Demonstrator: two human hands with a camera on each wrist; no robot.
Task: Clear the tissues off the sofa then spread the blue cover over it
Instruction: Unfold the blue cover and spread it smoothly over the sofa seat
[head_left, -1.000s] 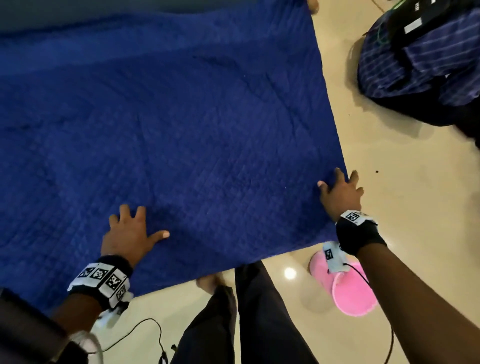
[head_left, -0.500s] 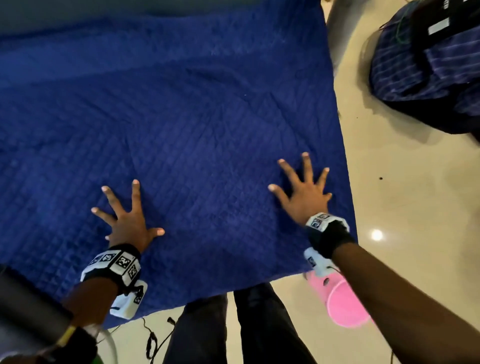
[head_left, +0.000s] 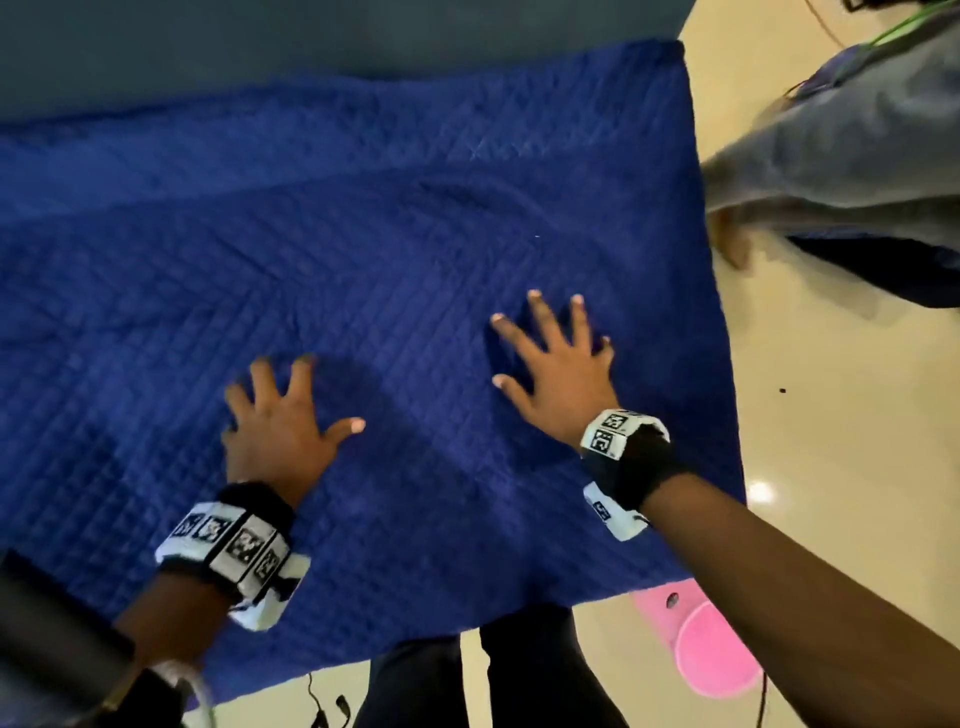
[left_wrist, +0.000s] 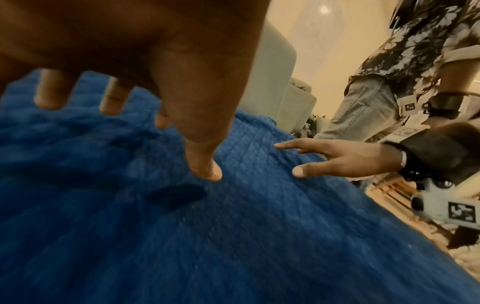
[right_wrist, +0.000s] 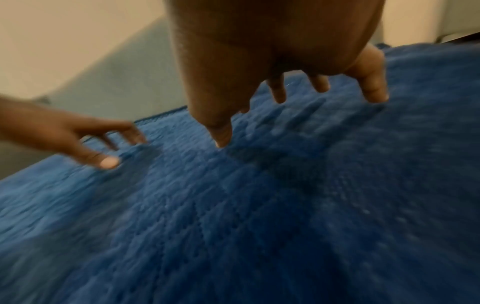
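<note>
Cover (head_left: 363, 249) lay spread over sofa (head_left: 311, 47), near edge hanging off front. Left hand (head_left: 275, 436) and right hand (head_left: 561, 384) flat on it, fingers splayed, gripping nothing, likely smoothing wrinkles. No tissues visible.

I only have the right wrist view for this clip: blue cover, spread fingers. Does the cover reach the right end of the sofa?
Observer: Yes. In the head view the cover ends in a straight right edge against bare floor.
Operator: Is anything lying on it?
Observer: The head view shows only the left hand and the right hand on it, and nothing else.
Operator: Is anyone else around?
Observer: Yes. The left wrist view shows a second person in a patterned shirt, standing past that right edge.
</note>
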